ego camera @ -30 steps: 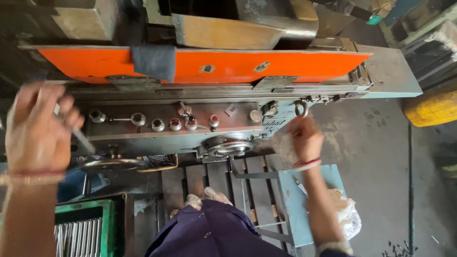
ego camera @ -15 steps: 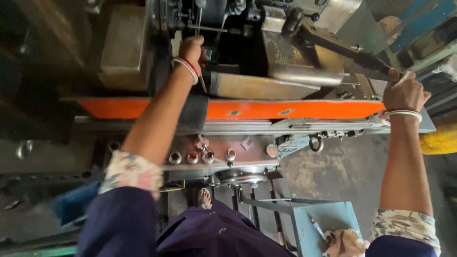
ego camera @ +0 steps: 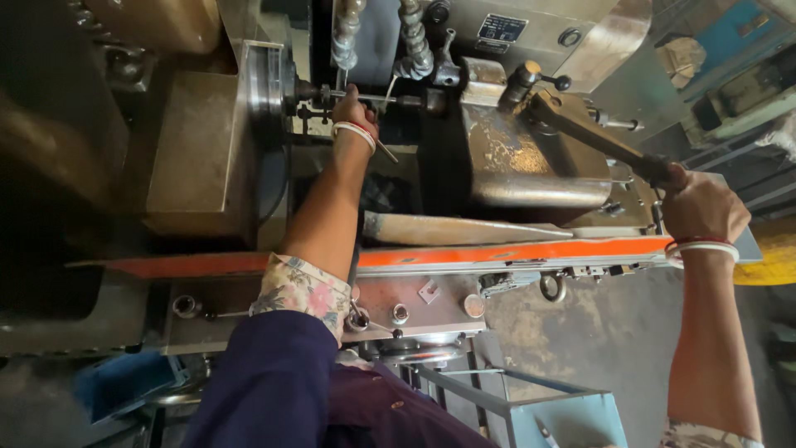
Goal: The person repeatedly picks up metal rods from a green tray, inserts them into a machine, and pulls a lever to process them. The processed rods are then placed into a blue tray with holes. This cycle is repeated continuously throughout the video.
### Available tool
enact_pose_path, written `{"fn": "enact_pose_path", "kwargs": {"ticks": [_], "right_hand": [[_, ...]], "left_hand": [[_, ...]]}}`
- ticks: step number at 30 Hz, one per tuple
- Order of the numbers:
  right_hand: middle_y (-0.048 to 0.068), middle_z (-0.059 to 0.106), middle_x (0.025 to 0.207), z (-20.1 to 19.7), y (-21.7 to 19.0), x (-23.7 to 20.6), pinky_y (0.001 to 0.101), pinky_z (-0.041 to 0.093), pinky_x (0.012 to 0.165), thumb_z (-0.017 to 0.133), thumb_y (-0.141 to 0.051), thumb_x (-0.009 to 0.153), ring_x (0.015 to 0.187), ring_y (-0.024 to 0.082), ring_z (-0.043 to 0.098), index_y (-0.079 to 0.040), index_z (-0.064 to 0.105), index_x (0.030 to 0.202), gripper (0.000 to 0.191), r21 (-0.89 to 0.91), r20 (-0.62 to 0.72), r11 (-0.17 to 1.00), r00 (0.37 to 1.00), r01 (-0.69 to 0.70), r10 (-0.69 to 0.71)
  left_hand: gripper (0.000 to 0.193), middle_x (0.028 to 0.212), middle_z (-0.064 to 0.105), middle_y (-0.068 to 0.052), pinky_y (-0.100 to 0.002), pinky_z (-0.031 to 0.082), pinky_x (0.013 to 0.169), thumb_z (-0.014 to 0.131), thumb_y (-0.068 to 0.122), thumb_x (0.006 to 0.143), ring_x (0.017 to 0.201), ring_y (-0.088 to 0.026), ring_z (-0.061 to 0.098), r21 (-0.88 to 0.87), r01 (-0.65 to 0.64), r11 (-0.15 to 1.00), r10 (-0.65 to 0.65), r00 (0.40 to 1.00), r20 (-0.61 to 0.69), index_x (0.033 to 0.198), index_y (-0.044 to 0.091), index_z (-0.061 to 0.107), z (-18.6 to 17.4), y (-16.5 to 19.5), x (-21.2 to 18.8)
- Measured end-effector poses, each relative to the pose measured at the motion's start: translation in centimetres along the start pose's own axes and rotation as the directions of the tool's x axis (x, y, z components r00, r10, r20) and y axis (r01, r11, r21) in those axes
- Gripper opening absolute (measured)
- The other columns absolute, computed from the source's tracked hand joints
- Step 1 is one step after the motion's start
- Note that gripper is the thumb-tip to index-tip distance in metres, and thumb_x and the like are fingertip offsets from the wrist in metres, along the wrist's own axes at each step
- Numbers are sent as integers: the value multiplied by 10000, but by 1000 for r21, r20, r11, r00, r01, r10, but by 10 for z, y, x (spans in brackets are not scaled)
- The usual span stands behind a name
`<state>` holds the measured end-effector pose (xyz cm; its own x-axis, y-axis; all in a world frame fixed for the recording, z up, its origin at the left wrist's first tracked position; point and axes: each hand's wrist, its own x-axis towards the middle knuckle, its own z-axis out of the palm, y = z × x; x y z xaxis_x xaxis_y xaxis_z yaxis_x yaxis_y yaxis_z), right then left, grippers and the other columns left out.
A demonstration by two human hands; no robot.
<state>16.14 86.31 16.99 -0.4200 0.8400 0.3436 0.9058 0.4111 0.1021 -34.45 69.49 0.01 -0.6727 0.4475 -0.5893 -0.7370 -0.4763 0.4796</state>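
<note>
Your left hand (ego camera: 355, 108) has its fingers closed on the thin rod (ego camera: 365, 97) at the chuck (ego camera: 267, 83); your right hand (ego camera: 701, 207) grips the long lever (ego camera: 593, 137).

Left hand (ego camera: 355, 106): bare, no glove; wrist at 6 o'clock of it carries a white bangle with a thin red one against it.
Left forearm: bare up to the elbow.
Left sleeve (ego camera: 300, 289): pale floral cuff, pink and green print, rolled at the elbow; above it a plain dark navy upper sleeve.
Right hand (ego camera: 703, 207): bare, no glove; wrist at 6 o'clock of it ringed by white and red bangles.
Right sleeve (ego camera: 705, 435): floral edge just visible at 6 o'clock of the frame.
Torso garment (ego camera: 381, 411): dark navy-purple cloth, small button.
</note>
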Motion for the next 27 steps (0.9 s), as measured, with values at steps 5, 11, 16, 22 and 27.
{"fn": "enact_pose_path", "kwargs": {"ticks": [5, 11, 16, 22, 27], "right_hand": [[257, 732, 1003, 15, 10, 0, 569, 514, 786, 388, -519, 1212, 947, 499, 690, -45, 779, 1009, 647, -99, -31, 995, 999, -10, 7], [279, 729, 891, 36, 31, 10, 574, 505, 773, 372, -526, 1257, 915, 506, 694, -25, 757, 981, 690, -144, -77, 990, 997, 3, -15], [253, 729, 871, 30, 20, -5, 568, 505, 760, 405, -520, 1240, 921, 484, 697, -25, 749, 918, 684, -180, -126, 984, 992, 2, -25], [222, 727, 825, 43, 10, -25, 544, 512, 666, 462, -557, 1187, 839, 456, 708, -54, 746, 859, 665, -247, -166, 964, 984, -100, 60], [188, 733, 841, 56, 50, 27, 541, 514, 747, 355, -389, 1158, 874, 426, 708, -54, 754, 912, 576, -279, -202, 958, 972, 61, -121]], "left_hand": [[340, 617, 457, 49, -322, 347, 510, 655, 561, 918, 543, -130, 415, -15, 13, 1000, -13, 998, -55, 912, 221, 661, -12, -3, 19], [330, 574, 362, 59, -375, 314, 526, 716, 520, 878, 525, -128, 360, -59, -71, 996, 72, 997, 12, 860, 238, 545, -29, -12, 35], [264, 658, 457, 58, -383, 325, 632, 720, 461, 910, 601, -125, 447, -90, -98, 991, 96, 995, -23, 905, 245, 569, -29, -9, 25], [156, 735, 504, 33, -355, 357, 696, 554, 336, 982, 663, -141, 471, -239, 81, 968, -94, 995, -43, 952, 186, 524, -9, -10, 11], [223, 836, 663, -28, -374, 472, 631, 407, 142, 1018, 632, -149, 547, -271, 32, 962, -39, 999, -21, 1043, 94, 624, -17, -20, 21]]}}
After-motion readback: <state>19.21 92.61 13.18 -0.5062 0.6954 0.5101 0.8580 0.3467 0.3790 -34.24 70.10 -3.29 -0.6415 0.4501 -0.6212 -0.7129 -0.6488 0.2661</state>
